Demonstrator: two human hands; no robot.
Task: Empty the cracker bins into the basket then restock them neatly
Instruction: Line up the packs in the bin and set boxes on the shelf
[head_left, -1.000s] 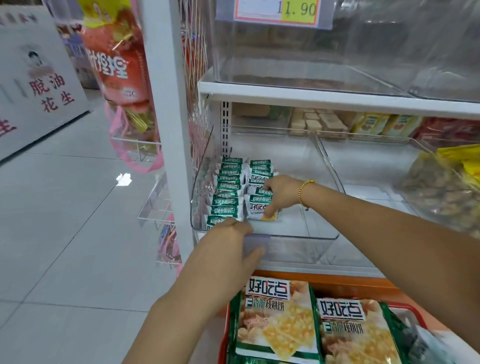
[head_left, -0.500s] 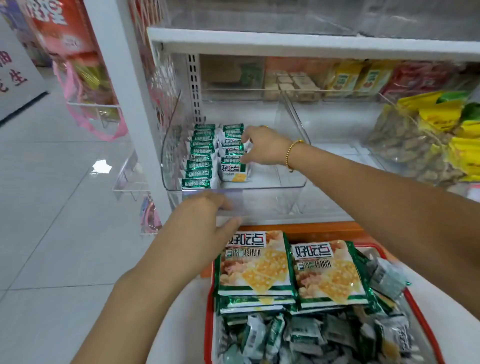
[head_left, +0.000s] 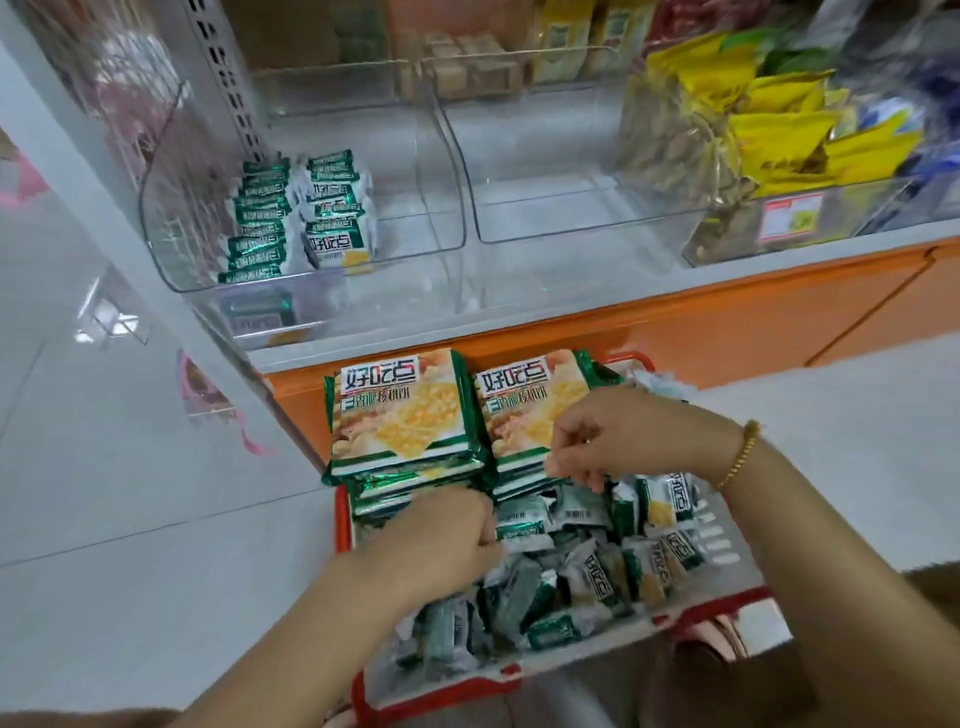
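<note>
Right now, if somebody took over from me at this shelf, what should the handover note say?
Left hand: fingers curled among the loose small packets in the red basket; I cannot tell whether it holds one.
Right hand: curled at the edge of the large cracker packs stacked at the basket's far end; grip unclear.
Done: two neat rows of packets stand in the left bin.
Left: fill the rest of that bin and the middle bin, which shows no packets. Most stock lies in the basket.
</note>
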